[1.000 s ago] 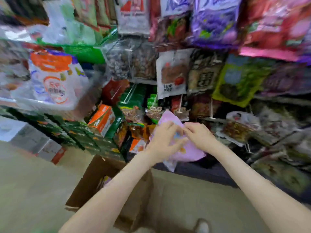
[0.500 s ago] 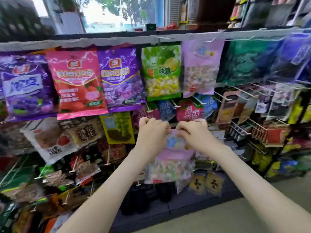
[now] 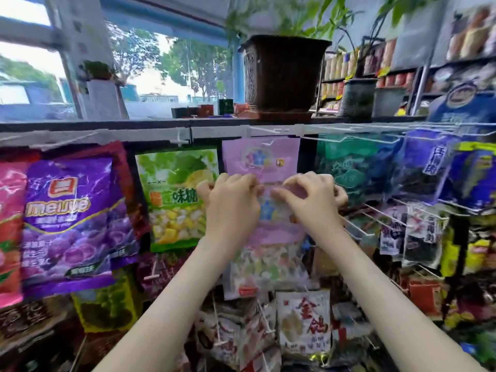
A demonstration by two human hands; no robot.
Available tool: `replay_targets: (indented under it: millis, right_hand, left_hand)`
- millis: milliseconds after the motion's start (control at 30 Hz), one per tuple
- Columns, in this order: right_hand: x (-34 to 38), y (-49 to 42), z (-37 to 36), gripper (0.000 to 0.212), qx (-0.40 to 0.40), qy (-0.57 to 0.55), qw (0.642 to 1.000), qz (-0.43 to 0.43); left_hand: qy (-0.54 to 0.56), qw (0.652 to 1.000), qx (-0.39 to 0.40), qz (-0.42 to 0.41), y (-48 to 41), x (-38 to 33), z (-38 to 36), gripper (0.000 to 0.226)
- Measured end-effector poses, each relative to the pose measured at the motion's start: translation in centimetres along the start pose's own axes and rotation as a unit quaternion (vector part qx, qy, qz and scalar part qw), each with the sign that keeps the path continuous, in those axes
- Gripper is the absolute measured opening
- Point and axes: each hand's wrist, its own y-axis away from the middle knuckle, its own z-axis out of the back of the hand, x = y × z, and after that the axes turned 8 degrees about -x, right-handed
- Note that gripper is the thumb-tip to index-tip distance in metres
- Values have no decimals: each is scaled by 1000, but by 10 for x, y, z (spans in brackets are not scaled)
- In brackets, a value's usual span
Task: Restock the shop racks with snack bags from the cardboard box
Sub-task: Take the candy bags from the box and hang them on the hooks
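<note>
Bare forearms raised, left grip point(image 3: 232, 208) and right grip point(image 3: 311, 202) side by side, fingers pinching

Hidden under the left hand point(image 3: 230, 210) and right hand point(image 3: 311, 202): top edge and hang hole of the pinched pale purple plastic snack bag point(image 3: 268, 237). Cannot tell whether already hooked on the white wire rack point(image 3: 349, 128). Also covered by the left hand: right edge of the green lemon-print candy bag point(image 3: 174, 197). Cut by the left border: bright pink foil bag point(image 3: 8, 224). Cut by the right border: dark blue foil bag point(image 3: 475, 178). Smeared beyond reading: print on the dark green glossy pouch point(image 3: 354, 170). Cropped at the top: foliage above the brown square plastic pot point(image 3: 281, 73).
</note>
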Motion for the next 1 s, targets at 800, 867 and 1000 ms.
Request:
replay_targets:
  millis: [800,867,1000]
  right_hand:
    - [-55,-131,-92,24,60,-177,982,8]
    - [-58,-133,-99,23,66,-150,986,9]
    - [-64,-130,-109,29,15,-96,994,47]
  left_hand:
    - [-91,993,-16,76,-91,20,-104,21]
    - [-126,990,-50,47,-90,25,-114,23]
    - [-200,976,-84,-1,-77,22,-129,21]
